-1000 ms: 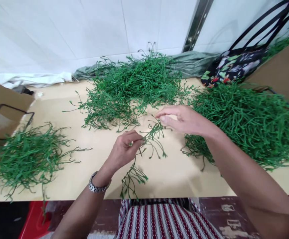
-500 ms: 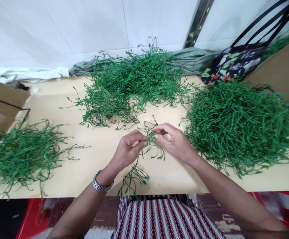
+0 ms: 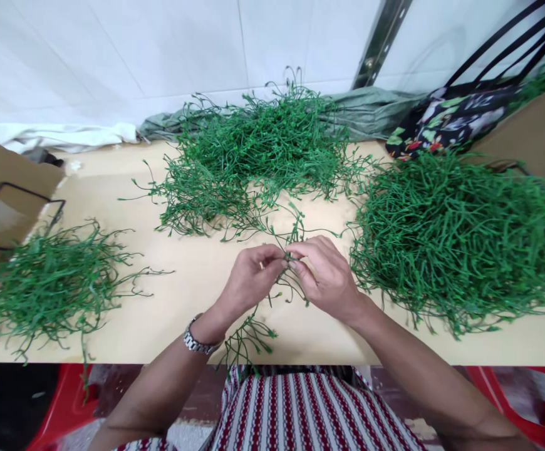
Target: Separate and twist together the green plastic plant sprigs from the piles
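My left hand (image 3: 254, 275) and my right hand (image 3: 324, 272) meet over the middle of the table, both closed in a pinch on the same small bunch of thin green artificial plant stems (image 3: 295, 232). Its sprigs fan out above and below my fingertips, which hide the point where they join. Just below my left hand, a loose green sprig (image 3: 249, 338) lies at the table's front edge. The nearest large heap of green stems (image 3: 455, 244) is to the right of my right hand.
Another heap of green stems (image 3: 263, 150) lies at the back, and a smaller pile (image 3: 56, 288) at the left, some hanging over the edge. Cardboard boxes (image 3: 9, 194) flank the table (image 3: 197, 269). A floral black bag (image 3: 455, 119) sits at the back right. Red stools (image 3: 61, 401) stand below.
My hands have drawn closer together on the bunch, with the right fingers now meeting the left fingertips. The sprigs have shifted and spread upward. The view has moved slightly.
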Tool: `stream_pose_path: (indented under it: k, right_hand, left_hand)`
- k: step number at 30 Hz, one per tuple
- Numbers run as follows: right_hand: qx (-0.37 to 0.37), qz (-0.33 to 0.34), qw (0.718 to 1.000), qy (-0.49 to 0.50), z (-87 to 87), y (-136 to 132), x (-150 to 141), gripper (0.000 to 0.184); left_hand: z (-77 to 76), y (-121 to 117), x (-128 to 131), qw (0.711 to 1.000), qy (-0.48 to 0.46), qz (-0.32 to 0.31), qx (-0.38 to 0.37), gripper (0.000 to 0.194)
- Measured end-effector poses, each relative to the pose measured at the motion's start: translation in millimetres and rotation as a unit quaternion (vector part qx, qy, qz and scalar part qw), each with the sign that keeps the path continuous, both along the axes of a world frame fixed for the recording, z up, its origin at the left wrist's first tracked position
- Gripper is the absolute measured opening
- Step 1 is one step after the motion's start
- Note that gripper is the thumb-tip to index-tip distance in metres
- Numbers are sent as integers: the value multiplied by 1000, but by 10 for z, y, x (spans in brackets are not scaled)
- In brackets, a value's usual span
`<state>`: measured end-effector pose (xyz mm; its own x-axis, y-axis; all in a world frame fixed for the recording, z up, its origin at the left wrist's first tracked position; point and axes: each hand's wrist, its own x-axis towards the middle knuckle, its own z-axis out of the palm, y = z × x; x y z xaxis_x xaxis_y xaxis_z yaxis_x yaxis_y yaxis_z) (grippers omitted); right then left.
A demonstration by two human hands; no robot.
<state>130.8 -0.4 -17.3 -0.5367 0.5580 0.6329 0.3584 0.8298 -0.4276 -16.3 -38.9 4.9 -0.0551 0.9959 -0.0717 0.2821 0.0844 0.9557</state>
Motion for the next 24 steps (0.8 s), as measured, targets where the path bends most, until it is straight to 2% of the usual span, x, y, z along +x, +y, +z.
stream_pose_path:
  k: [3, 5, 10, 12, 15, 18, 20, 22, 24]
  right_hand:
    - [16, -8, 1000, -9, -6, 0, 1, 18]
    - [-7, -16, 1000, -4, 7, -7, -2, 14]
    - [-193, -6, 980, 42, 23, -57, -29, 11]
    - [-229, -6, 973, 33, 5, -81, -45, 14]
    - [-201, 1, 979, -20, -1, -120, -41, 19]
    - [-140, 15, 989, -50, 96, -193, 48, 32]
    - [-139, 35, 989, -20, 233, -256, 155, 35]
    - [-168, 58, 983, 42, 394, -292, 265, 33]
    - [-147, 60, 984, 84, 520, -262, 332, 33]
  left_hand:
    - [-84, -20, 15, 992, -111, 65, -18, 11]
    - [-134, -35, 39, 983, -151, 107, -10, 11]
    - [-226, -47, 109, 962, -205, 172, 49, 6]
    - [-243, -55, 106, 962, -203, 172, 58, 3]
    - [-248, -82, 58, 969, -179, 159, 58, 2]
    - [-254, -118, -21, 978, -139, 145, 64, 6]
    - [-262, -136, -69, 981, -115, 136, 80, 7]
    - [-263, -146, -96, 983, -89, 126, 100, 6]
    - [-249, -151, -91, 984, -58, 114, 122, 7]
